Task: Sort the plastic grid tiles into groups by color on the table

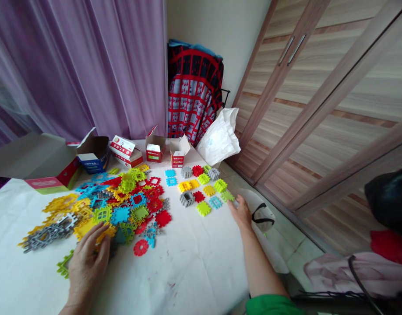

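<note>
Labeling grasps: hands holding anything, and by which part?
Cannot tell for either: the left hand is over a yellow piece, the right hand beside a green tile; no clear grip shows.

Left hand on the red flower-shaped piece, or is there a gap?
Apart. The head view shows it: white tablecloth is visible between the left hand and the red flower-shaped piece.

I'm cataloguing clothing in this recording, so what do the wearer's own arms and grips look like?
The left grip and right grip are bare human hands without gloves; no watch or cable shows. A plain green fabric sleeve covers the right arm at the picture's bottom edge; no sleeve shows on the left arm.
</note>
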`<state>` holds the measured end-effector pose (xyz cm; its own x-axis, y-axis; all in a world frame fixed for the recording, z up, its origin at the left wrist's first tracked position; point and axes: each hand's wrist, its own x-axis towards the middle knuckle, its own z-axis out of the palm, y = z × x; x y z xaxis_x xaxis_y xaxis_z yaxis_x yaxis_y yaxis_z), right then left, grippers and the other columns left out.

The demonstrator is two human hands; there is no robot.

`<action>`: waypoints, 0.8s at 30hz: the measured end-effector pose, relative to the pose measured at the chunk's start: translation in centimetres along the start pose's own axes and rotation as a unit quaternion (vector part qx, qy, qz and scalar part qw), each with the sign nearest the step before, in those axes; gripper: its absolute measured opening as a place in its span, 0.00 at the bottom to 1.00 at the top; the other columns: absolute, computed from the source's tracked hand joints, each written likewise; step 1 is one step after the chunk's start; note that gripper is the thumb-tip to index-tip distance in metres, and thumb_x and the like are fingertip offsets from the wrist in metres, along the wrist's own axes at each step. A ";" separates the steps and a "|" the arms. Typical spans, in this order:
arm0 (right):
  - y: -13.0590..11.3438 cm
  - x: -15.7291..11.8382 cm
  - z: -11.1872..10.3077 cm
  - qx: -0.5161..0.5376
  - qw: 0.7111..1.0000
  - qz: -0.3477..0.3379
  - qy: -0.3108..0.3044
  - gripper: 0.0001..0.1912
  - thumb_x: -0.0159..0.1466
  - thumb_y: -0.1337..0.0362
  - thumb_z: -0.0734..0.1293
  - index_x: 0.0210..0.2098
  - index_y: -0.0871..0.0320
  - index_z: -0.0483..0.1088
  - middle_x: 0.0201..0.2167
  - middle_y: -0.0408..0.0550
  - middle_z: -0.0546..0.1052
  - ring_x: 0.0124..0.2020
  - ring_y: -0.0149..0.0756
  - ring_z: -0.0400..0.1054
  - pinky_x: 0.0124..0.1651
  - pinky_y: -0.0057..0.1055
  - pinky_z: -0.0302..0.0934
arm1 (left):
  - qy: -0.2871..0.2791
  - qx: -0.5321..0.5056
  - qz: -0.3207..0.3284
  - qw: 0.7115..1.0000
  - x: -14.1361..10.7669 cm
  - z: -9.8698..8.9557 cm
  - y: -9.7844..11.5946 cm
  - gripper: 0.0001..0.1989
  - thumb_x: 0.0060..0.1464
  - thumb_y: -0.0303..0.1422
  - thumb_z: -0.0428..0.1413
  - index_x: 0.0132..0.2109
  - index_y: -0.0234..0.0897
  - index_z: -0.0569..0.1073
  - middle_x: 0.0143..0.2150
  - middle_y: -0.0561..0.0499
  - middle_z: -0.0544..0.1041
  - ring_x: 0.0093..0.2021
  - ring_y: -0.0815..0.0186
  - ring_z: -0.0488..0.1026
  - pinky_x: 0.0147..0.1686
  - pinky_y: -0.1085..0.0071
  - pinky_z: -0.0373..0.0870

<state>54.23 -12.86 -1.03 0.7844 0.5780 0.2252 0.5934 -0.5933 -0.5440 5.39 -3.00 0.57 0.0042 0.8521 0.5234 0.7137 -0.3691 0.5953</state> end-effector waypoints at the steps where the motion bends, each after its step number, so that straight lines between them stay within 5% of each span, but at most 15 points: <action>1: 0.0 0.0 0.0 0.008 1.000 0.001 0.013 0.32 0.62 0.51 0.62 0.60 0.64 0.63 0.54 0.60 0.75 0.56 0.49 0.68 0.57 0.42 0.59 | 0.004 -0.007 -0.001 1.000 0.0 0.1 -0.1 0.16 0.58 0.43 0.50 0.45 0.42 0.76 0.51 0.46 0.79 0.47 0.61 0.78 0.40 0.69 0.75; 5: 0.1 -0.5 0.3 0.026 0.998 -0.009 0.055 0.32 0.61 0.52 0.63 0.59 0.64 0.64 0.54 0.62 0.75 0.54 0.49 0.69 0.56 0.42 0.60 | 0.009 -0.029 -0.005 1.000 0.0 0.2 -0.6 0.15 0.58 0.43 0.50 0.45 0.42 0.76 0.49 0.46 0.80 0.50 0.60 0.77 0.51 0.63 0.73; 9: -0.1 -1.6 0.5 0.008 0.998 -0.024 0.060 0.32 0.60 0.51 0.64 0.59 0.62 0.65 0.55 0.61 0.74 0.56 0.49 0.67 0.58 0.42 0.59 | 0.010 -0.042 -0.018 0.999 0.0 -0.2 -0.3 0.15 0.57 0.42 0.50 0.45 0.43 0.76 0.48 0.47 0.81 0.50 0.61 0.77 0.53 0.63 0.72; 24: -0.8 0.2 -0.3 -0.004 0.998 -0.055 0.002 0.25 0.57 0.59 0.67 0.54 0.54 0.70 0.52 0.52 0.76 0.53 0.44 0.70 0.55 0.39 0.62 | -0.018 -0.009 -0.076 0.997 0.0 -0.7 -0.2 0.18 0.57 0.45 0.50 0.46 0.45 0.78 0.40 0.50 0.81 0.33 0.65 0.76 0.35 0.69 0.72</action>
<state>53.99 -12.47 -0.29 0.7145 0.6380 0.2872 0.6780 -0.5298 -0.5096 4.75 -3.15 0.86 -0.0771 0.9116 0.4037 0.6960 -0.2407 0.6765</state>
